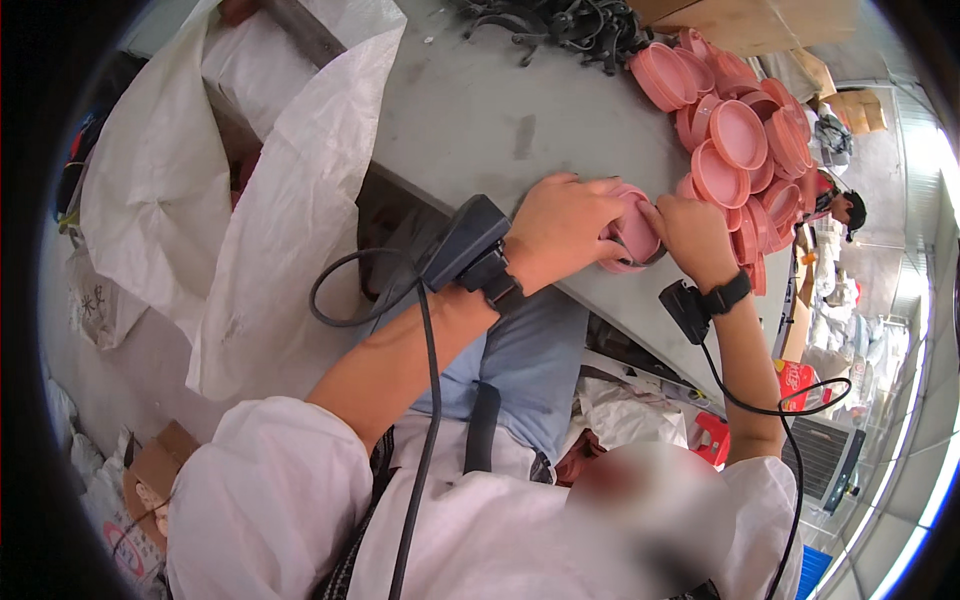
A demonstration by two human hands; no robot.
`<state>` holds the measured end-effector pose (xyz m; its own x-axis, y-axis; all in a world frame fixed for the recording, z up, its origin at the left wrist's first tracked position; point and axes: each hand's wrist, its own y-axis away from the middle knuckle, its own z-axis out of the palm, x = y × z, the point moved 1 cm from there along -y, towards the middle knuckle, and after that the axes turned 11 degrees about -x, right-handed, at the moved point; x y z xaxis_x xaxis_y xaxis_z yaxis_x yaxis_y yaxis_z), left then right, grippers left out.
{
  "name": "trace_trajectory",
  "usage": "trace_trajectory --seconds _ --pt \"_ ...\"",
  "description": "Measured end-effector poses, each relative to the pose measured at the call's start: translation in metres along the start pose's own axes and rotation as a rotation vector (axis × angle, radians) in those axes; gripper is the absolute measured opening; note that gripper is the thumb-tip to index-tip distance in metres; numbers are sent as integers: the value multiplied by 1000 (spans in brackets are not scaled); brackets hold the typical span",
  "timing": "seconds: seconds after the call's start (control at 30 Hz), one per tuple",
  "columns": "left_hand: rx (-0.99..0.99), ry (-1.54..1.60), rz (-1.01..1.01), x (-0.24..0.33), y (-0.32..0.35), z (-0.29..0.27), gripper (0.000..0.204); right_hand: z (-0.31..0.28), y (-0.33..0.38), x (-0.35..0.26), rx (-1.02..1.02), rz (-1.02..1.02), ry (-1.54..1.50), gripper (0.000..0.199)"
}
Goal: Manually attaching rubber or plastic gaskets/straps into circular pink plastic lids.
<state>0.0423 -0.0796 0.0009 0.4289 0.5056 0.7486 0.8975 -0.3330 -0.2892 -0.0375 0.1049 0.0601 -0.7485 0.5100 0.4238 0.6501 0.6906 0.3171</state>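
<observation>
Over the front edge of the grey table [450,130], both hands are closed on one round pink plastic case [638,228]. My left hand [562,226] grips its left side, with the thumb at the lower rim. At the opposite side, my right hand [697,236] pinches the rim with curled fingers. A thin dark strip runs along the lower edge of the pink case; what it is, I cannot make out. The fingers hide part of the rim. Just beyond my right hand lies a heap of similar shallow pink cases [738,135].
Black curved strap-like parts [570,25] lie in a pile at the table's far side. A cardboard box [760,25] stands behind the pink heap. To the left hangs a large white woven sack [290,190]. Cables from both wrist devices trail across my arms. Another person [850,212] is far right.
</observation>
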Motion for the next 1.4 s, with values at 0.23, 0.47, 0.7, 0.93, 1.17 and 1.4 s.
trace_trajectory --seconds 0.23,0.47,0.7,0.93,1.17,1.4 --pt "-31 -3 8 0 -2 2 30 1 4 -6 -37 211 -152 29" --pt "3 -37 6 -2 -3 1 33 -3 5 6 -105 105 -578 40" --pt "-59 -86 -17 2 -3 4 36 -1 15 6 -100 101 -523 38" --pt "-81 -126 -7 2 -1 3 35 0 23 -6 -25 217 -426 35" --pt "-109 -52 0 2 -8 5 30 17 22 2 -44 264 -422 32" --pt "30 -352 129 9 -23 22 52 30 34 1 186 209 -767 37"
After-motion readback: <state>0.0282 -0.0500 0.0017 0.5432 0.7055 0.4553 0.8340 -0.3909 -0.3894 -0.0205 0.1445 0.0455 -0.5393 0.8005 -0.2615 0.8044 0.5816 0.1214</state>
